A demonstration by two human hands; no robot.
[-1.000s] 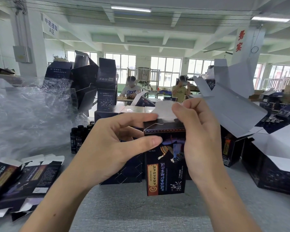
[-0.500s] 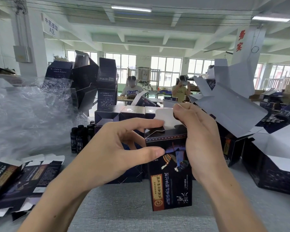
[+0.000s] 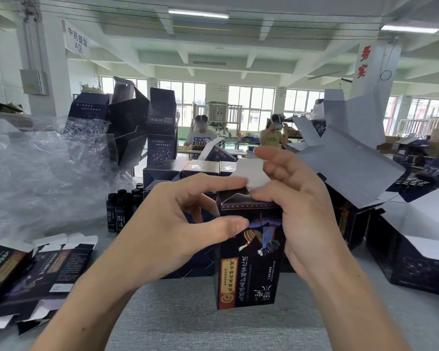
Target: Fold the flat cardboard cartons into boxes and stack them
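Carton (image 3: pixel 249 262) at 6 o'clock, left hand (image 3: pixel 167 231) pinching its top edge; right hand (image 3: pixel 304 214) gripping white flap (image 3: pixel 249 173), now raised slightly toward 12 o'clock

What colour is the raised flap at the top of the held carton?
The flap is plain white, on a dark printed carton; head view.
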